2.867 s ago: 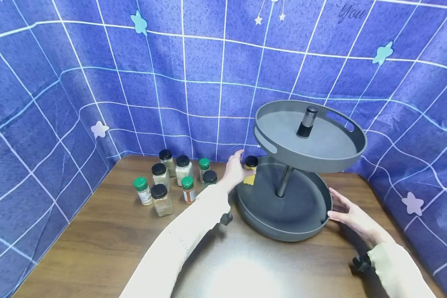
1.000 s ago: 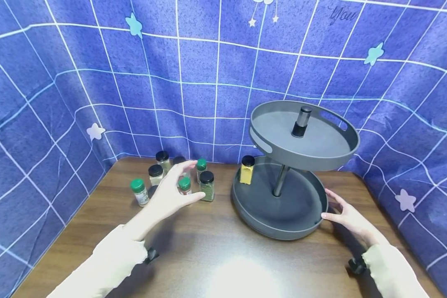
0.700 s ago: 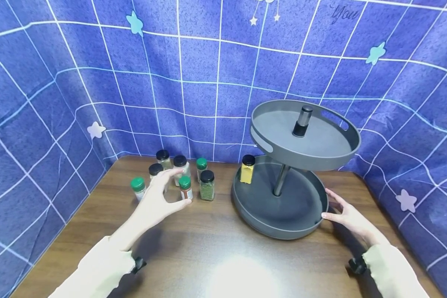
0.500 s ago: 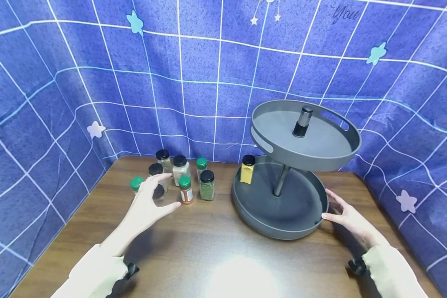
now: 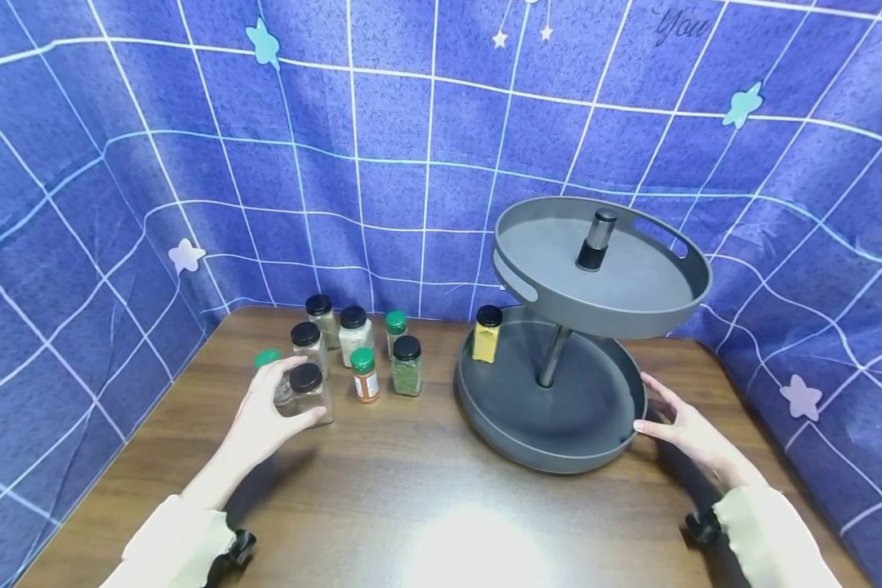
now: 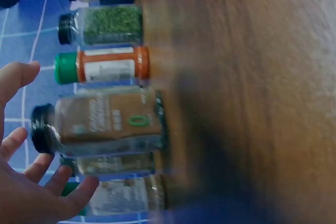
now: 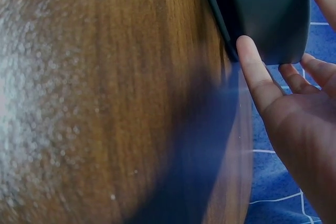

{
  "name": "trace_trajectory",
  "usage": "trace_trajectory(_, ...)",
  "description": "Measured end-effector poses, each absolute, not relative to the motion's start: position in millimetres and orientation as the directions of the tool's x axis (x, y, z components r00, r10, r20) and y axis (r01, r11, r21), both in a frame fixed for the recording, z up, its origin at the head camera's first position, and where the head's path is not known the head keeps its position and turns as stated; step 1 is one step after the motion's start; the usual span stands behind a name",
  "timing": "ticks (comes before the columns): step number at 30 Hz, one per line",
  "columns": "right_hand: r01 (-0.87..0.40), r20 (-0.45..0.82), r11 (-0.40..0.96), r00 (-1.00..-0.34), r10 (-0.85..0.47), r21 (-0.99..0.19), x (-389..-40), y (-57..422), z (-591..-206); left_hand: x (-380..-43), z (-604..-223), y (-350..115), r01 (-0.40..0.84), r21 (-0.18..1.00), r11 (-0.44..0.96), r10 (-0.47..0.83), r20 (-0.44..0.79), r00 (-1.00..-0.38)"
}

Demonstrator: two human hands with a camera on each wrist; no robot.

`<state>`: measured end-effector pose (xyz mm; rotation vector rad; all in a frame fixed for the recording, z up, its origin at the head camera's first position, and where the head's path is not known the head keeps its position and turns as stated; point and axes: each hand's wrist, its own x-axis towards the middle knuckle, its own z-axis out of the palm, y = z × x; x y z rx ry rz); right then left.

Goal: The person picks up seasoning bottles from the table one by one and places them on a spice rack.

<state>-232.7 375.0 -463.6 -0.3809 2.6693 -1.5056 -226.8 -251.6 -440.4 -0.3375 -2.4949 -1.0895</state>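
My left hand point(image 5: 263, 413) is spread around a square spice jar point(image 5: 311, 395) of brown powder with a black lid. In the left wrist view, thumb and fingers stand apart on either side of that jar's lid point(image 6: 43, 128). At the right, my right hand point(image 5: 694, 426) rests its extended fingertips against the outer wall of the lower tray point(image 5: 544, 459) of a dark grey two-tier turntable. The right wrist view has the thumb point(image 7: 252, 61) on the tray's wall, other fingers farther round it. A yellow spice jar point(image 5: 487, 335) with a black lid stands in the lower tray's back left.
Beside the left hand stand a green-lidded red spice jar point(image 5: 365, 376), a jar of green herbs point(image 5: 407, 367), a white jar point(image 5: 356, 336) and several others. The upper tray point(image 5: 643, 286) overhangs the lower one. A blue grid cloth point(image 5: 404, 196) hangs behind the wooden table point(image 5: 382, 498).
My left hand has let go of the yellow jar in the lower tray and moved left, past the herb and red jars, to the brown jar. My right hand stays at the tray.
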Motion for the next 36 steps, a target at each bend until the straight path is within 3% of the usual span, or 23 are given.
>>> trace_trajectory(11, -0.178, 0.066, 0.492, -0.969, -0.237, -0.852, -233.4, 378.3, -468.3, -238.5, -465.2, -262.8, 0.323, 0.797, 0.511, 0.024, 0.362, -0.932)
trace_trajectory(27, -0.155, 0.04, 0.519, -0.973, -0.227, -0.841, -233.8, 378.0, -467.0, -247.7, -475.5, -260.5, 0.271, 0.829, 0.49, 0.015, 0.303, -0.953)
trace_trajectory(36, -0.167, 0.049, 0.513, -0.971, -0.234, -0.842, -233.8, 379.0, -468.2, -233.5, -452.1, -248.4, 0.255, 0.821, 0.511, 0.009, 0.292, -0.957)
